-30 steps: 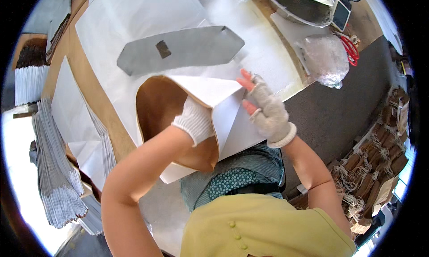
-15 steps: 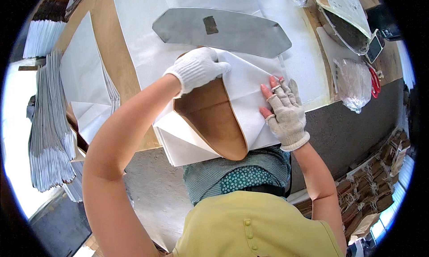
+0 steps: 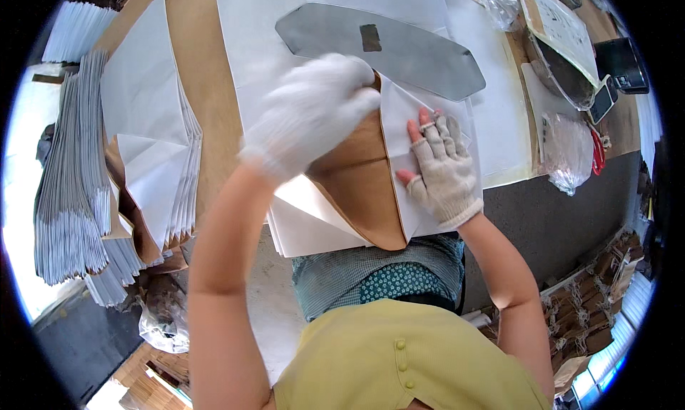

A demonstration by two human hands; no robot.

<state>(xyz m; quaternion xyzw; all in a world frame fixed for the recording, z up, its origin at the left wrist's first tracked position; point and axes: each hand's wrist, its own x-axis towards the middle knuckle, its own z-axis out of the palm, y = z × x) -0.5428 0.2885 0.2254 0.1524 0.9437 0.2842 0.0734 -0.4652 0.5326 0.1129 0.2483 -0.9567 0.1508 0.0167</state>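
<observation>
resting splayed on paper [image 3: 397,114], right hand [image 3: 446,166]

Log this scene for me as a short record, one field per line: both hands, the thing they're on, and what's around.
Left hand: white-gloved, blurred, at the bag's far edge; grip unclear
Right hand: glove with bare fingertips, spread flat on the white paper right of the opening
Bag: paper, white outside, brown inside, mouth open
Beyond the bag: grey plate with a dark patch
Left side: stack of folded paper
Right side: clear plastic bag, phone
</observation>
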